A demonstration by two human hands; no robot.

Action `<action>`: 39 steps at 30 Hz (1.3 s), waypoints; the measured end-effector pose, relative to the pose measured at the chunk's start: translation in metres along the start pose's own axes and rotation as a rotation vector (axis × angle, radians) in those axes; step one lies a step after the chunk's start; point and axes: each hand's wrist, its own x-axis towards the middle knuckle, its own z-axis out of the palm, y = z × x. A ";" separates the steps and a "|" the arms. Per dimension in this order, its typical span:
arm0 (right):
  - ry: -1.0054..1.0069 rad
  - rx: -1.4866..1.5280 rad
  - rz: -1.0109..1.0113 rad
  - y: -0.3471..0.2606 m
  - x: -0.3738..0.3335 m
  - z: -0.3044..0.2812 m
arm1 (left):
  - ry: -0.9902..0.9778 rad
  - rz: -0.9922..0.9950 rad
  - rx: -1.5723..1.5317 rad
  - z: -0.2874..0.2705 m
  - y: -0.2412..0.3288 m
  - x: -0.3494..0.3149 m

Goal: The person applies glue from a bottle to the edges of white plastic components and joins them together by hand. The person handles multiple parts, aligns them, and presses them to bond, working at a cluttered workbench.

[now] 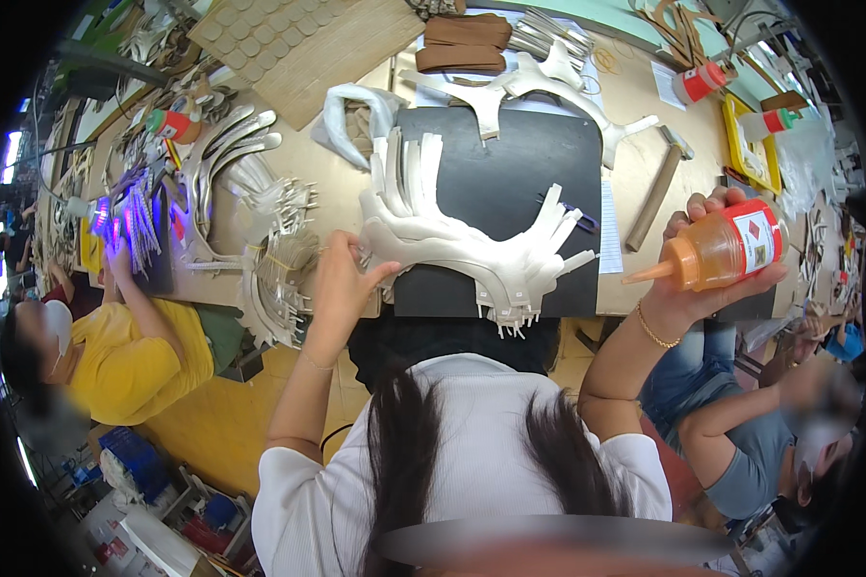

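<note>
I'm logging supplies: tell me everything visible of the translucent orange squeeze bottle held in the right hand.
The translucent orange squeeze bottle looks plastic, with a tapered orange nozzle and a red label bearing a white panel. The person's right hand grips it, tilted nearly on its side, nozzle pointing left, to the right of the black rectangular mat. Its tip appears to touch nothing.

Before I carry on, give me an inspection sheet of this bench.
Surface: black board on a tan table.
Job's things: stacked white pieces overhang the board's near edge; orange bottle raised, nozzle pointing left.
Clutter: hammer, brown strips, yellow tray.
Hands: left hand at the stack's left end, grip unclear; right hand grips the bottle.
Cables: thin dark curve by the left elbow, possibly a cord.
Surroundings: co-worker in yellow left, co-worker in grey-blue right.
</note>
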 end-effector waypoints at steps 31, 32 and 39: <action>0.119 -0.992 -0.277 0.043 0.005 0.065 | -0.719 0.080 -1.196 -0.049 0.131 -0.016; 0.139 -0.979 -0.296 0.046 0.005 0.065 | -0.719 0.086 -1.196 -0.049 0.131 -0.015; 0.150 -1.000 -0.306 0.053 0.005 0.069 | -0.718 0.094 -1.190 -0.050 0.130 -0.015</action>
